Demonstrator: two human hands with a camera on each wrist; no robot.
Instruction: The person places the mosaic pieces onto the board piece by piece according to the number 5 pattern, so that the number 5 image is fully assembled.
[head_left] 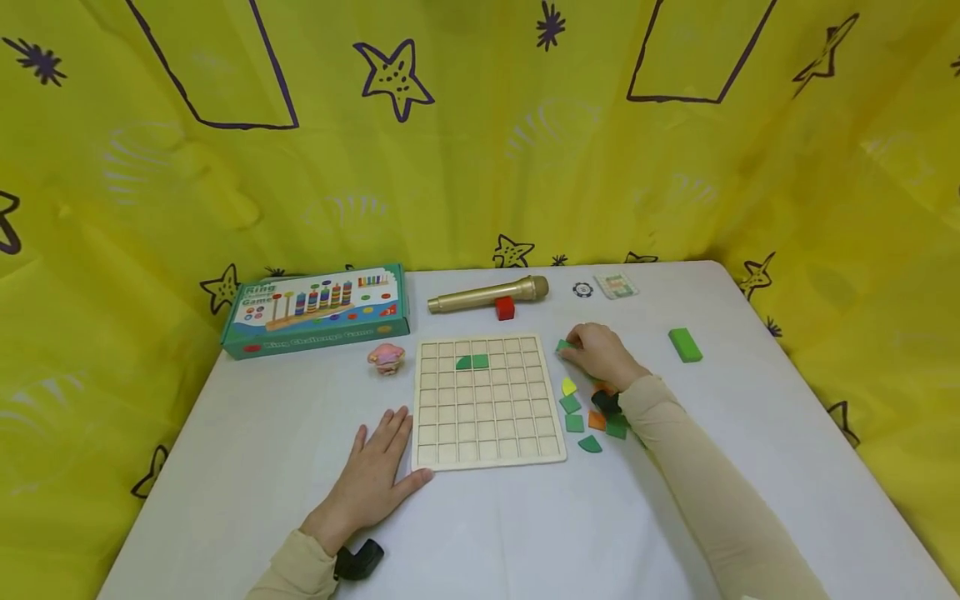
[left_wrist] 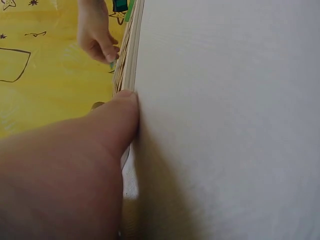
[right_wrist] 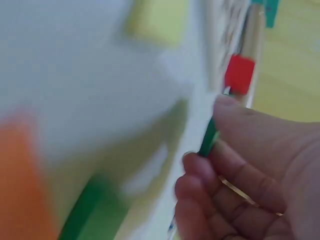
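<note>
Green tile (head_left: 564,345) sits pinched in the right hand (head_left: 600,357), just off the top-right corner of the wooden grid board (head_left: 487,400). Right wrist view shows it edge-on: thumb on one face, fingertips (right_wrist: 196,167) curled on the other, tile (right_wrist: 208,137) thin & roughly upright between them. Whether it's clear of the desk (head_left: 247,467) I can't tell.

Key relation: board lies to the left of the right hand, v. close, tile nearly touching its right edge. Two green pieces (head_left: 472,362) already sit in the grid's 2nd row, left of centre, so open cells lie left & toward the near edge from the tile. Right hand is much nearer those cells than the other one.

Left hand (head_left: 375,475) lies flat w/ fingers spread on the desk at the board's near-left corner; thumb tip (left_wrist: 125,107) presses against the board's edge (left_wrist: 131,65), bracing it.

Loose tiles (head_left: 588,417), green, orange & one yellow, cluster by the board's right edge under the right forearm; little room there. Behind the board: gold microphone (head_left: 487,294) w/ red cube (head_left: 506,308) touching it, both near the far edge. Pink toy (head_left: 386,357) off the board's top-left corner, game box (head_left: 318,308) behind it. Green block (head_left: 685,344) well apart toward the right edge. Plenty of bare desk along the near edge
</note>
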